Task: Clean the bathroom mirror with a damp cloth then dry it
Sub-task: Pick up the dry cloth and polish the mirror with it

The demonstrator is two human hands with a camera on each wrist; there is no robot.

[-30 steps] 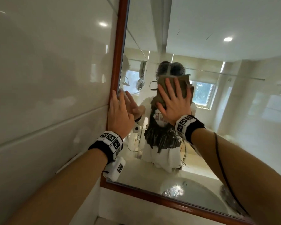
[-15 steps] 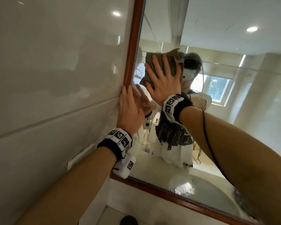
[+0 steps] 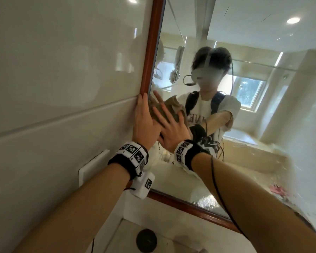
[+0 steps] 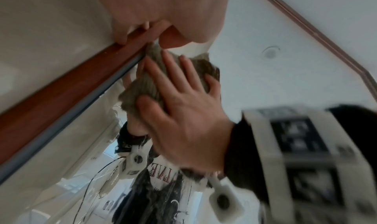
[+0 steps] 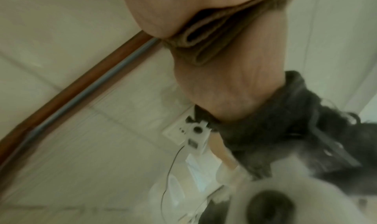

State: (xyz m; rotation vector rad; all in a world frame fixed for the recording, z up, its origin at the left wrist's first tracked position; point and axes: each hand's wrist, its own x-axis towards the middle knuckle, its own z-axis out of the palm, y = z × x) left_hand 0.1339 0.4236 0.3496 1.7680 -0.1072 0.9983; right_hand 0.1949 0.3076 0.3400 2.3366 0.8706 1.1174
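The mirror [image 3: 254,134] hangs in a red-brown wooden frame [image 3: 151,52] on a tiled wall. My right hand [image 3: 170,130] lies flat with spread, straight fingers on a brown-grey cloth [image 3: 173,105] and presses it against the glass close to the frame's left edge. The left wrist view shows that right hand [image 4: 179,101] on the cloth [image 4: 142,85]. In the right wrist view the folded cloth [image 5: 204,34] sits under my palm. My left hand [image 3: 144,121] rests flat against the frame's left edge, fingers straight, touching the right hand's thumb side.
A glossy tiled wall [image 3: 62,88] fills the left side, with a white socket plate [image 3: 93,163] below my left wrist. A sink with a dark drain [image 3: 146,241] lies under the mirror's lower frame [image 3: 190,207]. A black cable [image 3: 219,189] runs along my right forearm.
My right hand slid the cloth up and left across the glass, then down to the frame's edge beside my left hand. The left hand stayed on the frame.
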